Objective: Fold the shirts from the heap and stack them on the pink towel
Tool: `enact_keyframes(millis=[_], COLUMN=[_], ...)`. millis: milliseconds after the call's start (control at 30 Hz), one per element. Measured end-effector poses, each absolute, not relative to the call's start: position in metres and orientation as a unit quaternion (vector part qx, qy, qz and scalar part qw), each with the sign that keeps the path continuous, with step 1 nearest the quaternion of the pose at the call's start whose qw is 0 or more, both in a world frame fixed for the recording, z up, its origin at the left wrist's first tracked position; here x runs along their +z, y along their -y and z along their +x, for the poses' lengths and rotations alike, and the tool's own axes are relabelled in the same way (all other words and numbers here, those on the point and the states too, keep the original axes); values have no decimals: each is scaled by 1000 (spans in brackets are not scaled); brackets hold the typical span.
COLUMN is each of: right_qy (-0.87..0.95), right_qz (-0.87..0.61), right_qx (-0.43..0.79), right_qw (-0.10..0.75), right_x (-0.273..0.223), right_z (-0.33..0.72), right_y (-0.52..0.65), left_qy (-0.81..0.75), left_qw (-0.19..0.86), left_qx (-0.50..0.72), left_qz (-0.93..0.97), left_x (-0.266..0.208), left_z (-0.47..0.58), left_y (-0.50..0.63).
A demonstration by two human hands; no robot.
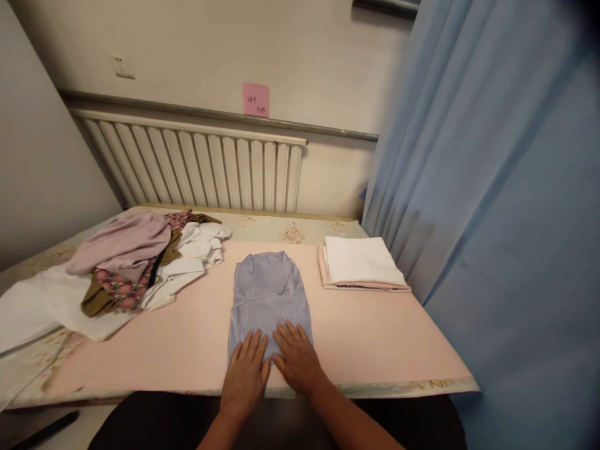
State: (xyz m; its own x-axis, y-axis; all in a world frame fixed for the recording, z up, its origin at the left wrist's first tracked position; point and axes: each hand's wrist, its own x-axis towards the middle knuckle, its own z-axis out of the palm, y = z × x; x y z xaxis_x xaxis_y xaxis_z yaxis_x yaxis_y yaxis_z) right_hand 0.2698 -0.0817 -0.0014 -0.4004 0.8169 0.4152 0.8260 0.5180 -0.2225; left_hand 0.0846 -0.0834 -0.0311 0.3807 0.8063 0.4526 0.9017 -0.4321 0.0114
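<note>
A blue striped shirt (pixel 269 294), folded into a long rectangle with its collar at the far end, lies on a pink cloth (pixel 375 337). My left hand (pixel 246 372) rests flat on the shirt's near left corner, fingers stretched forward. Beside it, my right hand (pixel 297 359) lies on the near right part with its fingers spread. Neither hand grips the fabric. The two thumbs almost meet over the shirt's near edge, which the hands partly hide.
Left is a loose heap of clothes with a mauve garment (pixel 124 240) and white ones (pixel 192 265). A folded stack with a white cloth (pixel 363 259) on top sits at right. A blue curtain (pixel 492 162) hangs beside the table; a radiator (pixel 210 162) stands behind.
</note>
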Motion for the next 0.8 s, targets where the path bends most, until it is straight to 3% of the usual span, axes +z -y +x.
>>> enact_keyframes(millis=[800], right_qy=[836], right_qz=[-493], right_qx=[31], right_qw=[240], right_x=[1], right_z=[270], right_y=[82], left_qy=[516], left_qw=[138], left_qx=[-183], left_qz=[-825], left_x=[-31], left_z=[83], left_y=[83])
